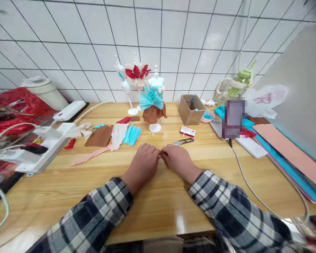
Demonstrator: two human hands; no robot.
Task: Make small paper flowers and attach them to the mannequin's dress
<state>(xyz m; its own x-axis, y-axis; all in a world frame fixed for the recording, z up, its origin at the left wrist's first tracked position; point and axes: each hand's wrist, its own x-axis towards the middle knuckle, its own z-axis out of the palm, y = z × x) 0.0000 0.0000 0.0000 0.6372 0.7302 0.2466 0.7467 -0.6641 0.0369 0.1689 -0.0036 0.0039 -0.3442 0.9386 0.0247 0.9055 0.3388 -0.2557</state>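
Observation:
My left hand [145,162] and my right hand [177,160] meet fingertip to fingertip low over the wooden table [158,207]. Both are closed in a pinch; whatever lies between the fingertips is too small and hidden to name. Just beyond my right hand lie thread snips [184,141] and a small white and red box [188,131]. Past my left hand are pieces of crepe paper: blue [132,135], cream [118,136], brown [99,136] and a pink strip [91,156]. Behind them stands a mini dress form [156,84] in a blue and brown paper dress.
More dress forms [125,86] stand by the tiled wall. A cardboard box [191,109] and a pink bowl [207,116] sit back right. At the left is a power strip [44,149]; at the right, a cable [249,186] and stacked paper sheets [292,151].

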